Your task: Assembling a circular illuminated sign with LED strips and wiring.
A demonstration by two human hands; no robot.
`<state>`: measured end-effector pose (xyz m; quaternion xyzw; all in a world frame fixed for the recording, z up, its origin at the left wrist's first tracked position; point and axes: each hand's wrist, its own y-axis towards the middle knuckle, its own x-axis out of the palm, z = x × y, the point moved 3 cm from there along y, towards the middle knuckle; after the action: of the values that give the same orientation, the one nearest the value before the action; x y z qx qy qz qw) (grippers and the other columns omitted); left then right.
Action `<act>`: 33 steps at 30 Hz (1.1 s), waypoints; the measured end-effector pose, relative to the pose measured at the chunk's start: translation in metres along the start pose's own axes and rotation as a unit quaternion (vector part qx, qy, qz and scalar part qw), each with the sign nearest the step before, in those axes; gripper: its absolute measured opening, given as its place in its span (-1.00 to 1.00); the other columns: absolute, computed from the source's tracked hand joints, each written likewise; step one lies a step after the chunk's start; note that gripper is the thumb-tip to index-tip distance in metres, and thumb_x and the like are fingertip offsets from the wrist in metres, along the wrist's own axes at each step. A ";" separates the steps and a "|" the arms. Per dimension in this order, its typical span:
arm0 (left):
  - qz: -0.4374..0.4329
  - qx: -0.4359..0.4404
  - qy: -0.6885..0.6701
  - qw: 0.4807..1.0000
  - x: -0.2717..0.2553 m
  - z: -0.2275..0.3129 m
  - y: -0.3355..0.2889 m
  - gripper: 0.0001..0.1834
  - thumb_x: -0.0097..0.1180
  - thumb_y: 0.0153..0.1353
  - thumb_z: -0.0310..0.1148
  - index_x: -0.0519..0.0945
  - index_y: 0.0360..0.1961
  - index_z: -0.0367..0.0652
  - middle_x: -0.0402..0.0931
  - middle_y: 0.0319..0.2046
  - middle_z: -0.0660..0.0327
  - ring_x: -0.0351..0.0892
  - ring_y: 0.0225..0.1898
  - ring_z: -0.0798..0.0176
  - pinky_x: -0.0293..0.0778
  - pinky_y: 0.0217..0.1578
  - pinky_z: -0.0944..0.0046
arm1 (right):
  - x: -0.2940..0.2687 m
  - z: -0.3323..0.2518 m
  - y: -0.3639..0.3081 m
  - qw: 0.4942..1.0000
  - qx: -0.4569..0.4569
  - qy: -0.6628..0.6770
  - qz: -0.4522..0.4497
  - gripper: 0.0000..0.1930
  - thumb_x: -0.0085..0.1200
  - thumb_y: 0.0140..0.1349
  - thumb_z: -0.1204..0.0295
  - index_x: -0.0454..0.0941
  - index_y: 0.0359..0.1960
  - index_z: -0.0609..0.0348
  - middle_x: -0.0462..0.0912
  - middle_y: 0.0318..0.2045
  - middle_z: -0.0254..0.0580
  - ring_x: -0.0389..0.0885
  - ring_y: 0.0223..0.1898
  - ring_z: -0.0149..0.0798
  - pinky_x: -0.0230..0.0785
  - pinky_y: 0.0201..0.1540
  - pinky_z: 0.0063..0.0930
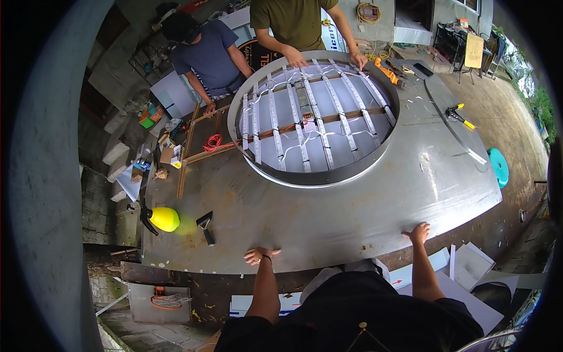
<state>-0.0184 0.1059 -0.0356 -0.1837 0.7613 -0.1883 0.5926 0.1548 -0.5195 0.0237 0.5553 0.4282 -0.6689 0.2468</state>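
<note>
My left hand (261, 256) rests at the near edge of the metal table (217, 252), fingers spread, holding nothing. My right hand (417, 233) lies further right on the same edge, also open and without anything in it. Beyond them on the table sits a large round metal-rimmed light box (328, 176), apart from both hands. Rows of white strips with small lights (299, 126) and white wires cross its pale inside. A black-handled squeegee (206, 227) lies left of my left hand. Past it a yellow-green spray bottle (163, 219) is on its side.
A person in an olive shirt (293, 23) has both hands at the box's far rim. Another in a dark blue shirt (211, 53) touches a wooden frame (190, 146) holding a red cable coil (212, 142). An orange power tool (386, 71), phone (423, 70) and teal stool (498, 167) are right.
</note>
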 end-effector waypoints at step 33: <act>0.002 -0.042 0.022 0.999 0.015 -0.007 0.036 0.61 0.53 -0.68 0.10 -0.34 0.25 -0.39 -0.41 0.27 -0.30 -0.32 0.31 -0.29 -0.02 0.23 -0.12 | -0.003 -0.011 -0.004 1.000 -0.009 0.016 0.006 0.24 0.47 -0.49 0.05 -0.04 0.19 0.50 0.09 0.20 0.26 0.20 0.18 0.07 0.16 0.19 -0.27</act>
<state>-0.0310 0.1298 -0.0644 -0.2032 0.7818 -0.1589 0.5677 0.1586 -0.5087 0.0272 0.5661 0.4352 -0.6543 0.2490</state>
